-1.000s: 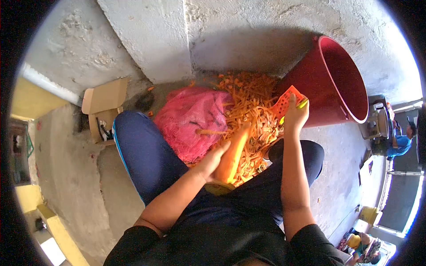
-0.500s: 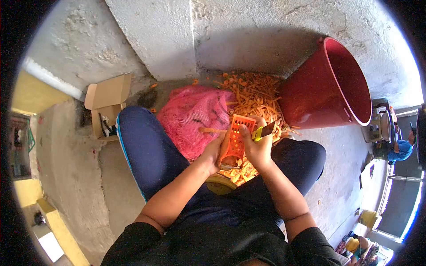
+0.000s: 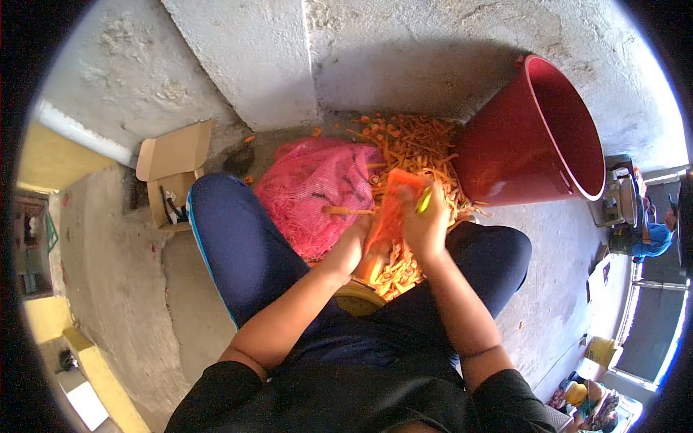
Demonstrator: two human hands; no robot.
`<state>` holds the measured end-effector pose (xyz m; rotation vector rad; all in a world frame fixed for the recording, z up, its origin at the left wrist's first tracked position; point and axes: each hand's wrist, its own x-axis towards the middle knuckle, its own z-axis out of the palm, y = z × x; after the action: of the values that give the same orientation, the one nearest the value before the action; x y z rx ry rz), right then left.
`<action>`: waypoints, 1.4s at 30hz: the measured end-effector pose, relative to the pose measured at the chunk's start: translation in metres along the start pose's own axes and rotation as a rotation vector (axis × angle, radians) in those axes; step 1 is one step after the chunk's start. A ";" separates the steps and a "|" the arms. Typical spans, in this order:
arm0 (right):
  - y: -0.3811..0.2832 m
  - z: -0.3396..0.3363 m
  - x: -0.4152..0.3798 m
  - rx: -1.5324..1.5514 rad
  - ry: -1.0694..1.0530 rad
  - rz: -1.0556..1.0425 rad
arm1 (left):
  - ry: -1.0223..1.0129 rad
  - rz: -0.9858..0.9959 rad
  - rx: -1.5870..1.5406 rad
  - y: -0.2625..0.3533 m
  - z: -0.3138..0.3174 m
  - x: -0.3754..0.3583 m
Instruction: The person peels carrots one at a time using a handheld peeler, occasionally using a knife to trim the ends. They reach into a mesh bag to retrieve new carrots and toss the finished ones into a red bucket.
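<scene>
Half a second ago the orange peeler lay flat-faced against the carrot, its slots plain to see; now it is a blur over the top of the carrot, so a stroke is under way and another strip is probably coming off. A second ago the right hand was flung out toward the red bucket with the peeler raised; it has since come back to the middle and met the left hand.

The left hand is closed around the lower part of the carrot, holding it tilted over the heap of peelings between the person's knees. The right hand is closed on the peeler's yellow-green handle, wrist bent, forearm angled in from the right. Both elbows are tucked, forearms converging in front of the body. The pink mesh sack lies just left of the hands, and a small cardboard box stands open by the wall.
</scene>
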<state>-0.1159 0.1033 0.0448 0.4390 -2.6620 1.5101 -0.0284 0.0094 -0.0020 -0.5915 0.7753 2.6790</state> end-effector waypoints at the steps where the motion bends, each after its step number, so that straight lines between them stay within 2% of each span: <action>1: 0.007 -0.004 0.011 -0.006 0.048 0.056 | 0.016 0.010 0.060 -0.004 -0.001 -0.003; 3: 0.042 -0.011 0.041 -0.027 0.230 -0.062 | 0.045 0.026 0.181 -0.016 -0.003 -0.010; 7: 0.063 -0.042 0.079 -0.100 0.464 -0.002 | -0.047 0.093 0.266 -0.003 0.011 -0.020; 10: 0.057 -0.046 0.074 0.037 0.404 0.020 | -0.084 -0.018 0.073 0.001 0.000 -0.017; 13: 0.049 -0.035 0.055 0.176 0.306 0.074 | 0.073 0.150 0.443 0.004 0.000 -0.013; 14: 0.047 -0.029 0.050 0.209 0.279 0.055 | 0.053 0.078 0.480 0.009 -0.001 -0.013; 17: 0.039 -0.020 0.039 0.261 0.196 0.059 | 0.048 0.284 0.766 -0.005 -0.017 -0.003; 20: 0.036 -0.021 0.039 0.283 0.212 0.042 | 0.128 0.303 0.919 -0.007 -0.020 -0.001; 23: 0.042 -0.027 0.043 0.309 0.244 0.067 | 0.032 0.137 0.323 0.005 -0.009 -0.004; 26: 0.042 -0.028 0.043 0.381 0.245 0.123 | 0.006 0.066 0.350 0.007 -0.016 -0.008; 29: 0.044 -0.025 0.041 0.386 0.227 0.097 | 0.013 0.155 0.676 0.009 -0.008 -0.014; 32: 0.044 -0.025 0.039 0.341 0.200 0.097 | 0.069 0.269 0.727 0.006 -0.003 -0.011; 35: 0.034 -0.021 0.032 0.400 0.140 0.135 | 0.100 -0.026 0.080 0.006 -0.013 -0.004; 36: 0.030 -0.019 0.028 0.418 0.115 0.152 | 0.103 -0.063 -0.001 0.008 -0.006 -0.007; 38: 0.022 -0.011 0.016 0.408 0.050 0.190 | -0.007 -0.025 0.008 0.005 -0.012 -0.005; 39: 0.021 -0.005 0.010 0.368 0.022 0.051 | -0.062 -0.006 0.013 0.005 -0.014 -0.004; 42: -0.001 0.002 -0.007 0.380 -0.067 0.071 | -0.025 -0.059 -0.060 0.005 -0.008 -0.003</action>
<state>-0.1089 0.1030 0.0435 0.4199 -2.4566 2.0673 -0.0252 0.0006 -0.0041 -0.5851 0.6627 2.6580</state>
